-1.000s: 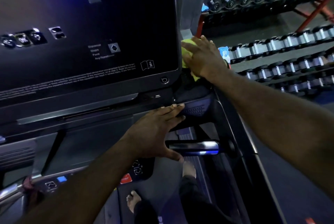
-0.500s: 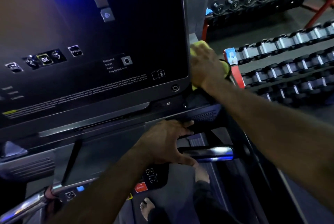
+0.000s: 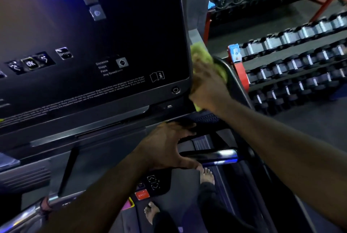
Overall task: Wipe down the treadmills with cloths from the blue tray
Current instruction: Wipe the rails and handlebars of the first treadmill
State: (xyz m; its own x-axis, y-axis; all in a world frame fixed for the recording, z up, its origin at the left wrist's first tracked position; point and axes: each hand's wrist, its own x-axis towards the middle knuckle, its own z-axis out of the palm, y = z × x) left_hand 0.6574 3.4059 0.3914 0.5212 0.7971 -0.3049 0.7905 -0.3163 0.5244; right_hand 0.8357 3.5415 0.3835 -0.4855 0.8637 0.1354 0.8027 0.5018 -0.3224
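Pressing a green cloth against the lower right edge of the screen, our right hand is motion-blurred; we cannot tell whether its fingers curl round the cloth or lie flat on it. Our left hand rests spread on the ledge below the screen, holding nothing, thumb beside a shiny grip bar. A dark side rail runs just right of the cloth, leaving only a narrow gap. Dumbbell racks stand beyond the rail, well apart. Below lie a red stop button and our bare feet on the belt
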